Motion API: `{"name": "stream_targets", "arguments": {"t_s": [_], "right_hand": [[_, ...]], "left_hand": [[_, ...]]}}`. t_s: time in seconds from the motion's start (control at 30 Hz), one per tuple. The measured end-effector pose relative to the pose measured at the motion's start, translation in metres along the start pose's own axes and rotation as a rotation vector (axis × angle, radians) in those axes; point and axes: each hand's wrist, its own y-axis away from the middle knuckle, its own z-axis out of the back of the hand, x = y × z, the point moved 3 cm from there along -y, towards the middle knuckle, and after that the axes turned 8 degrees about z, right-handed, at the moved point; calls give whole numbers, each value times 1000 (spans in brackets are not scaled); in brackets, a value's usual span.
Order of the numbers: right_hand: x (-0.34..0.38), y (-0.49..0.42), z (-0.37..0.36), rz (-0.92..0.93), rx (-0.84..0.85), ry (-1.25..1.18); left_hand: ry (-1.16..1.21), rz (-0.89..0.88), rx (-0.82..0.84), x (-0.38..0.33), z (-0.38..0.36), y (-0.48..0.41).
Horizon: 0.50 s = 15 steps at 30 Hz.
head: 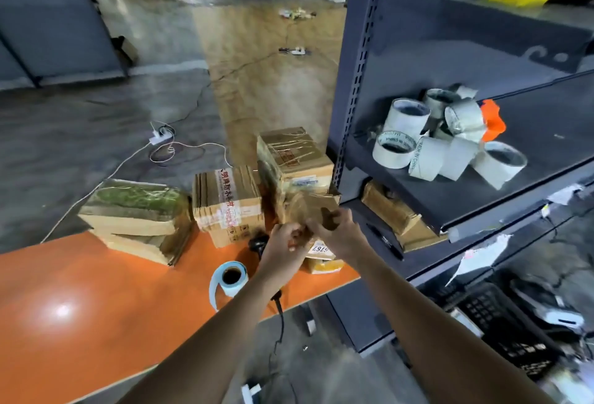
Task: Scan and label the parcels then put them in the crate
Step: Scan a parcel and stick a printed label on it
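Both hands have a closed grip on one small brown parcel, left hand and right hand holding it over the orange surface. Scanner sits right under the grip, label roll below-left. Seems early: boxes behind not done yet, black crate down right, contents too blurry

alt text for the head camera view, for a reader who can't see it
The left hand and right hand grip a brown parcel above an orange table holding stacked cardboard parcels and a blue label roll. A grey shelf with tape rolls stands to the right.
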Motion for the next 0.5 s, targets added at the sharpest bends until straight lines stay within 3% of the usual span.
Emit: {"name": "stream_targets", "arguments": {"t_s": [0.13, 0.3, 0.5], "right_hand": [[-1, 6, -5, 39, 77, 11], [-5, 17, -8, 32, 119, -345], [7, 31, -28, -199, 253, -522]], "left_hand": [[145, 33, -22, -4, 11, 22], [136, 55, -129, 8, 30, 39], [151, 86, -183, 22, 66, 41]]}}
